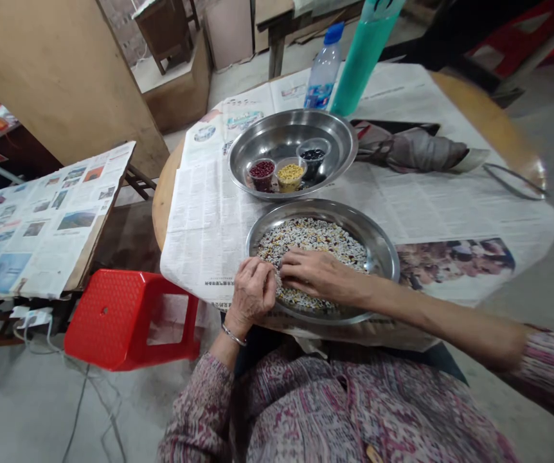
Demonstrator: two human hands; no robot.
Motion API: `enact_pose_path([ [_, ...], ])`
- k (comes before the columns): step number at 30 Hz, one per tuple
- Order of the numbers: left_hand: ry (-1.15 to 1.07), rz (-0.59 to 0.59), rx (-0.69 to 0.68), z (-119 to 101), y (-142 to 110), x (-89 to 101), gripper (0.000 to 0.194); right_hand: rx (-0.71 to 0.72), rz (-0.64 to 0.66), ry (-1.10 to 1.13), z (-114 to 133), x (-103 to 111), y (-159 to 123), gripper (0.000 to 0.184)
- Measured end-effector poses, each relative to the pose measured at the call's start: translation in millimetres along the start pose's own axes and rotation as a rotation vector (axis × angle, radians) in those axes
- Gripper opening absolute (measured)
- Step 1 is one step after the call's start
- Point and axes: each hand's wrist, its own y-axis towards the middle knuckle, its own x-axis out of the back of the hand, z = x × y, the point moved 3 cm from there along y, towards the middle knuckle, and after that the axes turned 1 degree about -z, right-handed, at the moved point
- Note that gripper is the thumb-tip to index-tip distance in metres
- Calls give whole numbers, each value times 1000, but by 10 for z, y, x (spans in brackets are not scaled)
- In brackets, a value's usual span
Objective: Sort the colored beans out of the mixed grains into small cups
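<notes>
Head view: two hands are at work over a big steel bowl [383, 251]. The bowl is full of mixed beans and seeds [310, 241]. The left hand [252, 289] is curled up, with its fingers pulled close together, at the near edge of the mix. I cannot tell if it has hold of any seeds. A thin silver bangle [233, 334] sits on that wrist. The right hand [320, 273] lies open and nearly flat on the mix, and it holds nothing that I can see. The two hands are just beside each other.

There is a second steel bowl [291, 151] just past the first one. Three little cups stand in it: one of red beans [262, 169], one of yellow seeds [290, 172], and one of black beans [312, 154].

Both bowls sit on a round desk [489, 112] covered with newspaper [209, 225]. Past them stand one water bottle [324, 67] and one green flask [361, 58]. One folded gray umbrella [416, 149] lies on the right.

One red stool [127, 318] stands on the floor to the left. Past it is another desk [50, 218] with newspaper on top. Wires [84, 399] run across the floor.
</notes>
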Motion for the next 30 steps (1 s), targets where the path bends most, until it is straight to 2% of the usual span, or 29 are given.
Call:
enact_pose_path([
  [3, -9, 8, 3, 2, 8, 2, 17, -88, 24, -25, -142, 110, -239, 20],
  [6, -17, -6, -8, 5, 13, 5, 16, -251, -46, -108, -354, 225, -394, 27],
  [8, -17, -23, -18, 6, 16, 7, 15, -345, -115, -174, -439, 260, -411, 28],
  [11, -4, -24, -19, 10, 18, 3, 15, -435, -166, -239, -430, 217, -346, 27],
  [13, 7, -18, -17, 12, 16, 0, 16, -425, -147, -221, -350, 148, -292, 25],
  [16, 15, 6, 6, 23, 6, -8, 17, -323, -70, -130, -195, 85, -274, 18],
  [24, -11, 5, 9, 43, -8, -8, 17, -142, 115, 128, 131, 156, -523, 18],
  [27, -2, 12, 15, 47, -5, -11, 18, -144, 135, 127, 114, 87, -543, 20],
  [30, 2, 18, 26, 49, -4, -11, 18, -208, 74, 4, -61, 93, -477, 24],
])
